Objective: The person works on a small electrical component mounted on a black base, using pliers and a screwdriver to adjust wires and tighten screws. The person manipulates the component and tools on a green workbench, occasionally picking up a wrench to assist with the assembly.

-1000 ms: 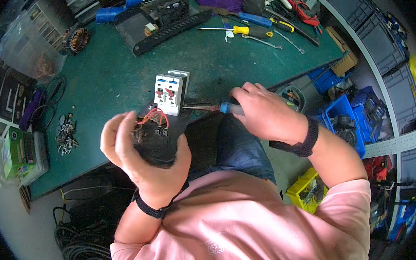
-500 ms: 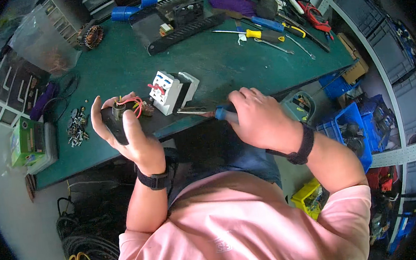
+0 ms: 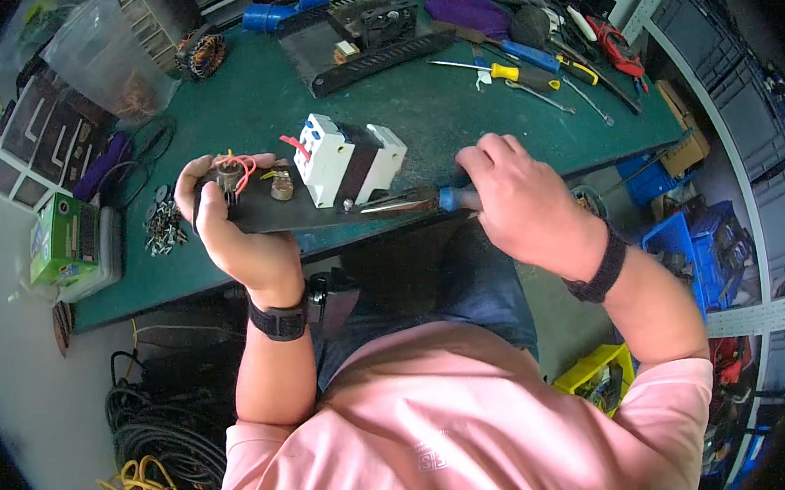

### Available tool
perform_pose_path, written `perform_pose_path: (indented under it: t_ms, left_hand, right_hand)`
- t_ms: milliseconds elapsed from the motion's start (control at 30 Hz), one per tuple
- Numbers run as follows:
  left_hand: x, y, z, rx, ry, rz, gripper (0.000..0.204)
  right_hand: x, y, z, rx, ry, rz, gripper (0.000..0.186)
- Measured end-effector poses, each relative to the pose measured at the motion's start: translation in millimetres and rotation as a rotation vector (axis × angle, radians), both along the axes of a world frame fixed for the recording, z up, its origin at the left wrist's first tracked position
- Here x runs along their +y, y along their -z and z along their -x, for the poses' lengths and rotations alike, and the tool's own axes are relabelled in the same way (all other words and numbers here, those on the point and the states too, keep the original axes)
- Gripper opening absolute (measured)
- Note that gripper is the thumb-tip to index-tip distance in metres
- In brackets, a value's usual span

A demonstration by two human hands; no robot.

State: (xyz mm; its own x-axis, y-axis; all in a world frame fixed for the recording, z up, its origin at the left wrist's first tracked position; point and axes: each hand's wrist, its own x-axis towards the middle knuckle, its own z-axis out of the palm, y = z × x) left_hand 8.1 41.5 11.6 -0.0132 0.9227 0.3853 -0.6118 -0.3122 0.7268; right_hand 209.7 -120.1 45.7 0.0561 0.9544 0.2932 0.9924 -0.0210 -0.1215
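My left hand (image 3: 248, 253) is closed on the left end of a black plate (image 3: 287, 215), which I hold tilted over the table's near edge. A metal cylinder (image 3: 227, 177) with red wires (image 3: 244, 167) stands on the plate by my fingers. Farther right on it sits a white socket block (image 3: 325, 174) with a dark middle band and a red piece sticking out. Long-nosed pliers (image 3: 407, 201) with blue grips are in my closed right hand (image 3: 531, 200). Their tips lie at the plate's near edge, beside a small metal nut or bolt (image 3: 347, 205); whether they grip it I cannot tell.
Loose screws (image 3: 165, 223) and a green box (image 3: 63, 238) are at the left of the green table (image 3: 239, 90). A black vented housing (image 3: 324, 50) stands at the back. Screwdrivers (image 3: 504, 74) and wrenches (image 3: 540, 97) lie back right. Blue bins (image 3: 672, 244) stand right, below the tabletop.
The plate has tilted and turned, so the socket block now shows more of its side. My right hand has shifted with the pliers, their tips staying near the block's base.
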Motion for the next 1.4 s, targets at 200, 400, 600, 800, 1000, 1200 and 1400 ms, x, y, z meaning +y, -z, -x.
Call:
perform_pose_path:
  t_ms: [200, 400, 600, 800, 1000, 1200, 1400]
  left_hand:
    - [-20, 3, -7, 0.229, -0.287, -0.337, 0.044]
    - [-23, 11, -9, 0.284, -0.429, -0.563, 0.06]
    - [-27, 9, -12, 0.245, -0.431, -0.564, 0.065]
    - [-29, 3, -5, 0.23, -0.474, -0.591, 0.077]
    - [-29, 2, -6, 0.195, -0.498, -0.6, 0.079]
    - [-31, -2, -4, 0.189, -0.489, -0.577, 0.08]
    - [-30, -1, -1, 0.209, -0.476, -0.584, 0.08]
  right_hand:
    - [3, 26, -6, 0.208, 0.014, 0.047, 0.022]
    - [7, 26, -3, 0.23, 0.014, 0.078, 0.023]
    - [8, 22, 2, 0.274, 0.028, 0.08, 0.022]
    - [8, 10, 19, 0.191, -0.001, 0.027, 0.023]
    - [9, 11, 20, 0.185, -0.017, -0.01, 0.022]
    - [10, 14, 16, 0.217, -0.024, 0.001, 0.021]
    - [9, 11, 18, 0.195, -0.016, -0.014, 0.019]
